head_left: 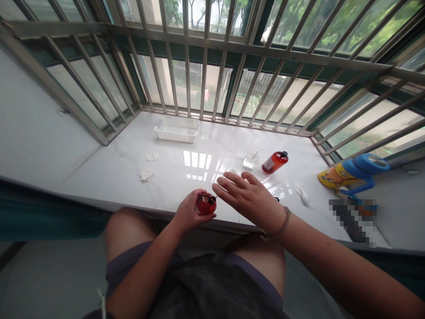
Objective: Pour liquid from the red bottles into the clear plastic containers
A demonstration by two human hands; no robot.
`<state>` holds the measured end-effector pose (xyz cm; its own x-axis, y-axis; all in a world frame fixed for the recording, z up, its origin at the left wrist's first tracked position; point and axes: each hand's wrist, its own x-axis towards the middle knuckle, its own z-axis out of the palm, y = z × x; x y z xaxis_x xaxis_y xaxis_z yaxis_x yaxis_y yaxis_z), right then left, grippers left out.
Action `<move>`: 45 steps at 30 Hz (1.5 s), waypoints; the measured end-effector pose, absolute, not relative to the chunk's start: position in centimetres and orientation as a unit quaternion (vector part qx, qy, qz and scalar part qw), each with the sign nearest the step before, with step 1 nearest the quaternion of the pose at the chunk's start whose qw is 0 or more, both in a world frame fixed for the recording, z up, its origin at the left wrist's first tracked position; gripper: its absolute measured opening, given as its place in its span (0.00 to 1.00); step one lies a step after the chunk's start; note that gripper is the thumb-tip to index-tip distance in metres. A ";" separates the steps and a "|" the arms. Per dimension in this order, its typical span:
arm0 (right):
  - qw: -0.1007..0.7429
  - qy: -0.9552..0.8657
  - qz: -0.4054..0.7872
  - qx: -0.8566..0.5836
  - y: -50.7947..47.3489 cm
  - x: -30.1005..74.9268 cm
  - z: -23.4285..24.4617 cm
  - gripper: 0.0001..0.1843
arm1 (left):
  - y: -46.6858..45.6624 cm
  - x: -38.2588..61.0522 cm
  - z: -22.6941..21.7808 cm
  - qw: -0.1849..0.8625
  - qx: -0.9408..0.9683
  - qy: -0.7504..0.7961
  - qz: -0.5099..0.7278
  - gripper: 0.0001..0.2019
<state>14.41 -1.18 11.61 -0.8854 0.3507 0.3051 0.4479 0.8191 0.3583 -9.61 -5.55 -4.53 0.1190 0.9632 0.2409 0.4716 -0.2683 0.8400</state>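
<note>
hands apart; the left hand (190, 212) cups a small red bottle (206, 204), its cap turned toward the open, empty right hand (249, 197), which hovers over the white counter (99, 186) within easy reach.

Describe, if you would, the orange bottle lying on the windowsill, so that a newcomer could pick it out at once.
Start at the barred window, then drop to the white marble sill beneath it. Toward the sill's right side, an orange bottle with a black cap lies on its side beside a clear object. Its slim shape and white label set it apart from the round red bottle in the left hand.
</note>
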 end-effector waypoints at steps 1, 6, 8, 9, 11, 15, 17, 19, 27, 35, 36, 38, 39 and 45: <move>0.111 -0.947 -0.217 -0.208 -1.1 14.4 11.6 0.20 | -5.5 -9.6 -4.6 0.302 0.685 0.524 0.406 0.39; 0.108 -0.954 -0.196 -0.199 -0.8 14.4 11.5 0.21 | -5.6 -9.7 -4.6 0.302 0.686 0.525 0.404 0.39; 0.112 -0.955 -0.192 -0.196 -0.7 14.3 11.7 0.21 | -5.6 -9.7 -4.6 0.303 0.685 0.527 0.403 0.39; 0.114 -0.955 -0.192 -0.195 -0.6 14.3 11.8 0.21 | -5.6 -9.6 -4.6 0.303 0.684 0.528 0.402 0.39; 0.114 -0.956 -0.193 -0.189 -0.6 14.2 11.9 0.21 | -5.6 -9.6 -4.5 0.304 0.683 0.529 0.402 0.39; 0.108 -0.957 -0.202 -0.179 -0.6 14.1 12.1 0.20 | -5.6 -9.6 -4.5 0.304 0.682 0.526 0.406 0.39; 0.105 -0.956 -0.212 -0.173 -0.7 14.0 12.1 0.19 | -5.6 -9.6 -4.5 0.306 0.682 0.526 0.406 0.39; 0.104 -0.955 -0.223 -0.167 -0.7 14.0 12.2 0.19 | -5.6 -9.6 -4.4 0.308 0.681 0.528 0.404 0.39; 0.102 -0.951 -0.247 -0.156 -0.7 13.7 12.4 0.17 | -5.5 -9.6 -4.1 0.311 0.683 0.525 0.402 0.39; 0.103 -0.955 -0.234 -0.152 -0.4 13.6 11.7 0.17 | -5.4 -9.3 -4.1 0.314 0.678 0.531 0.399 0.39; 0.104 -0.956 -0.230 -0.152 -0.4 13.6 11.5 0.17 | -5.4 -9.3 -4.1 0.315 0.677 0.533 0.399 0.39; 0.103 -0.957 -0.225 -0.152 -0.4 13.7 11.3 0.17 | -5.4 -9.2 -4.0 0.317 0.674 0.536 0.397 0.39; 0.102 -0.957 -0.224 -0.153 -0.4 13.7 11.2 0.17 | -5.3 -9.2 -4.0 0.318 0.673 0.538 0.396 0.39; 0.098 -0.960 -0.210 -0.157 -0.3 13.4 10.8 0.17 | -5.1 -9.2 -4.0 0.325 0.668 0.537 0.399 0.39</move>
